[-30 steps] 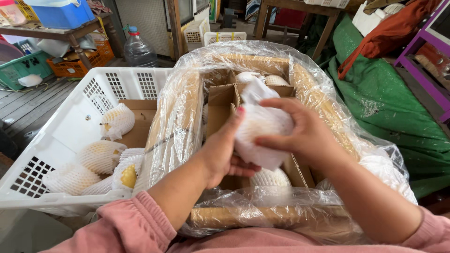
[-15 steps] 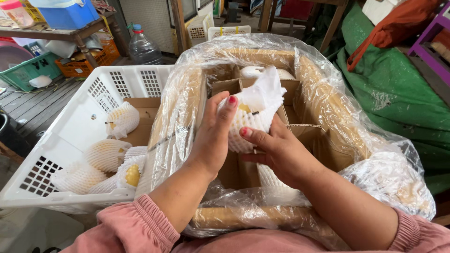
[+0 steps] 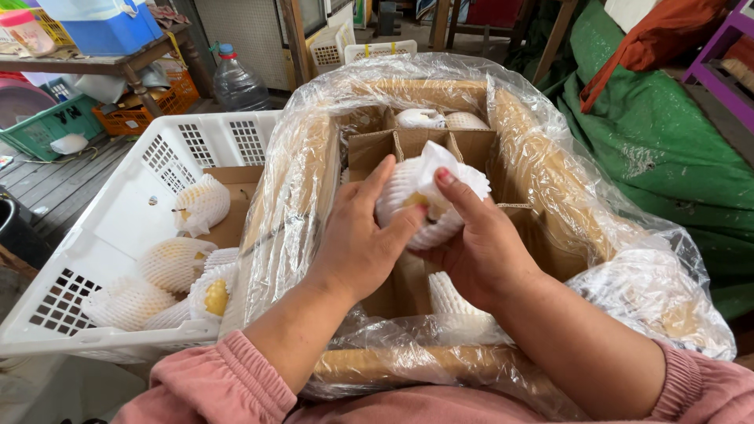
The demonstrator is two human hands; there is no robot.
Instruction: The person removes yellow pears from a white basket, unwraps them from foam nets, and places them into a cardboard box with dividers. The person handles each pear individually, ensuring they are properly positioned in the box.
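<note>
Both hands cup 1 netted fruit (image 3: 428, 206) just above the box (image 3: 408, 145): left hand (image 3: 357, 235) wraps its side, right hand (image 3: 471, 243) supports beneath, fingers closed, steadying the foam sleeve. Crate (image 3: 118, 228) left of box holds more.

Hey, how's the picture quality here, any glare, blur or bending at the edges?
Head view: soft, even daylight, no hard shadows; the clear plastic liner shows pale glare; both hands and the foam-netted fruit look sharp; wide-angle bending stretches the white crate towards the edge.
</note>
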